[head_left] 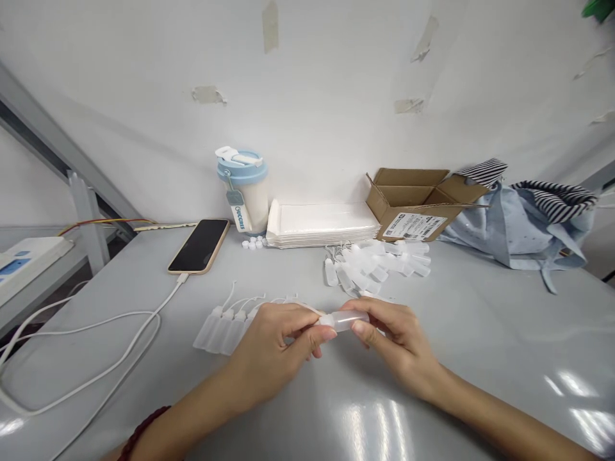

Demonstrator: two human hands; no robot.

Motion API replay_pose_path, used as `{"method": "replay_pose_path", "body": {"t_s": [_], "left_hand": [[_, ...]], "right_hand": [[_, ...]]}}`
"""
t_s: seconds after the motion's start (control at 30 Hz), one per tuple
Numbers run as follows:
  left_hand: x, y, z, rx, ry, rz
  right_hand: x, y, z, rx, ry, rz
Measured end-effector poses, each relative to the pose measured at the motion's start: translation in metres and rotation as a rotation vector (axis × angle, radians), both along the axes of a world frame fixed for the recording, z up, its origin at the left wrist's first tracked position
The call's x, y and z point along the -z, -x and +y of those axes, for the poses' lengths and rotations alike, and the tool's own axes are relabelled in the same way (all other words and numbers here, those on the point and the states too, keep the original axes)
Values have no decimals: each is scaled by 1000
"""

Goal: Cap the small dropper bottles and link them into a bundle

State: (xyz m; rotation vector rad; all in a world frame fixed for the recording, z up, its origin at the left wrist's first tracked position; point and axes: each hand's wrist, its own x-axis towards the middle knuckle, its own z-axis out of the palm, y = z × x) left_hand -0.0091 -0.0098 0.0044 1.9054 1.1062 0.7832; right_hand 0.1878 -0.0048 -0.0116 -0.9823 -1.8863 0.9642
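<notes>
Between my two hands, a small translucent plastic bottle [346, 320] lies on its side in the air just over the table. My left hand [283, 342] pinches its white cap end with thumb and fingers. At the other end, my right hand [391, 330] grips the bottle's base. Several similar bottles [220, 330] with thin white tubes lie in a row behind my left hand, partly covered by it. Beyond my right hand sits a loose pile of more such bottles [372, 262]. A few small white caps [253, 243] rest near the cup.
On the grey table [456, 320] are a phone [199, 246] with a white charging cable [144, 339], a blue-lidded cup [245, 192], a stack of white packets [321, 221], an open cardboard box [416, 208] and a light blue striped cloth bag [509, 221]. A white wall stands behind.
</notes>
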Motion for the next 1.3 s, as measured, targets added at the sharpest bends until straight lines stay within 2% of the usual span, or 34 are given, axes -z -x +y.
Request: {"method": "replay_pose_path", "body": {"t_s": [0.13, 0.23, 0.3, 0.37, 0.47, 0.6, 0.7, 0.83, 0.9, 1.13, 1.3], "left_hand": [[2, 1, 5, -4, -98, 121], [4, 10, 17, -32, -97, 145], [6, 23, 29, -167, -118, 200], [10, 41, 45, -324, -217, 372], [17, 74, 69, -445, -269, 475], [28, 107, 90, -474, -275, 553], [37, 116, 98, -428, -283, 585], [46, 114, 104, -375, -296, 606], [48, 113, 106, -359, -299, 611], [44, 110, 104, -369, -306, 642], [38, 109, 99, -374, -288, 660]], "right_hand": [[-3, 1, 6, -17, 346, 32], [-5, 0, 12, 89, 374, 45], [-4, -4, 18, 215, 253, 68], [0, -10, 26, 348, 78, 57], [11, -22, 42, 512, -193, -54], [26, -32, 59, 595, -392, -224], [29, -33, 62, 609, -503, -326], [25, -24, 53, 544, -727, -393], [23, -17, 44, 464, -779, -407], [23, 4, 12, -82, -629, -454], [22, 8, 5, -226, -551, -475]]}}
